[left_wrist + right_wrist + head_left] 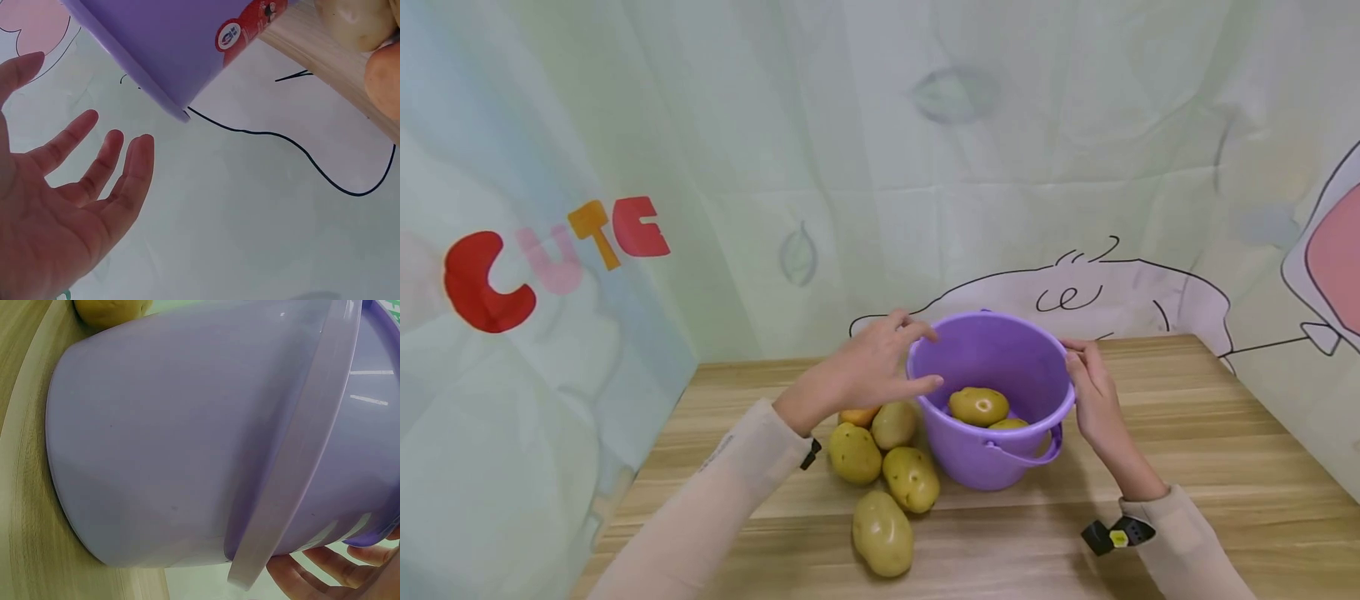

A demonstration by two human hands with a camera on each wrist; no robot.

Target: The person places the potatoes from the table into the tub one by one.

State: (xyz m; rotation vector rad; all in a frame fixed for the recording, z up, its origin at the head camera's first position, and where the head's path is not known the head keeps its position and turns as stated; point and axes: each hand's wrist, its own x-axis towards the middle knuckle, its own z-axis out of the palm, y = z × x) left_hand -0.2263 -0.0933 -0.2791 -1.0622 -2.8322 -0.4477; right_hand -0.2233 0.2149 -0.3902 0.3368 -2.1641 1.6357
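A purple plastic bucket (973, 458) stands upright on the wooden table, its handle hanging down at the front. Inside it lie a potato (979, 406) and part of another potato (1009, 424). My right hand (1093, 396) holds the bucket's right rim, fingers against the outer wall in the right wrist view. Beside the left rim, my left hand (880, 358) hovers with fingers spread and nothing in them; the left wrist view shows a gap to the bucket. Below the left hand lie several loose potatoes (912, 479), the nearest potato (882, 533) a little apart.
An orange-coloured round item (859, 415) is mostly hidden behind the left wrist and potatoes. The table (1210, 450) meets a printed curtain (880, 167) at the back and sides. Dark straps with small devices (1117, 536) sit on both wrists.
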